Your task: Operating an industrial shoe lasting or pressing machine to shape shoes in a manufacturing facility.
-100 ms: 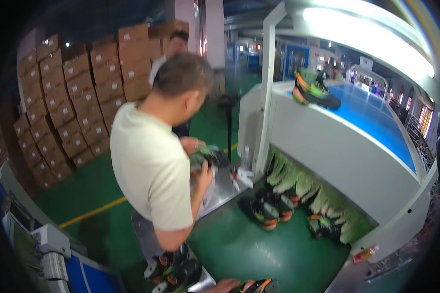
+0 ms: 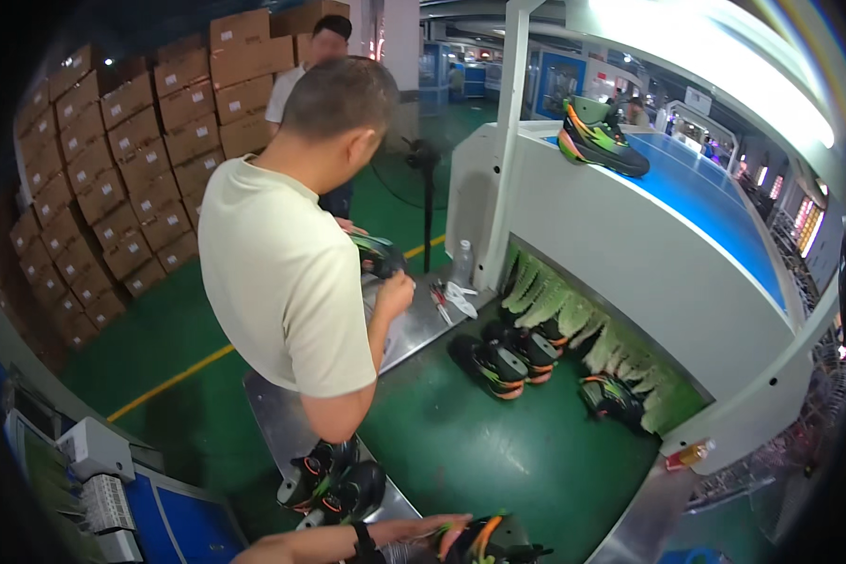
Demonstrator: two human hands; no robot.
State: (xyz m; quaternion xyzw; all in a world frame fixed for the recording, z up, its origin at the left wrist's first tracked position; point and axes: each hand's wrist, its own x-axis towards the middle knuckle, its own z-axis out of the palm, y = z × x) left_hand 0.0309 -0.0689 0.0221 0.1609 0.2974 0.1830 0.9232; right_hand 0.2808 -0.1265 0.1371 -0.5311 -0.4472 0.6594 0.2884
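Observation:
My left hand [image 2: 418, 529], with a dark band at its wrist, reaches in from the lower edge. Its fingers lie against a black sports shoe [image 2: 492, 538] with orange and green stripes and seem to grip it; the picture's edge cuts off the shoe's lower part. My right hand is out of view. Left of my hand, a pair of similar black shoes [image 2: 340, 481] rests on the metal ledge [image 2: 271, 423]. Ahead, a co-worker in a pale T-shirt [image 2: 273, 273] holds another dark shoe [image 2: 378, 256] in both hands.
Several shoes [image 2: 498, 362] sit on the green belt [image 2: 442, 442] before a fringed machine opening [image 2: 587, 329]. One shoe [image 2: 602, 141] stands atop the machine by a blue conveyor [image 2: 714, 202]. A bottle [image 2: 462, 263], a small amber container [image 2: 691, 455] and stacked cartons [image 2: 122, 164] surround the area.
The view has tipped down, so the scene sits higher. More of my left forearm and the shoe by it shows. The co-worker's hands have shifted on their shoe.

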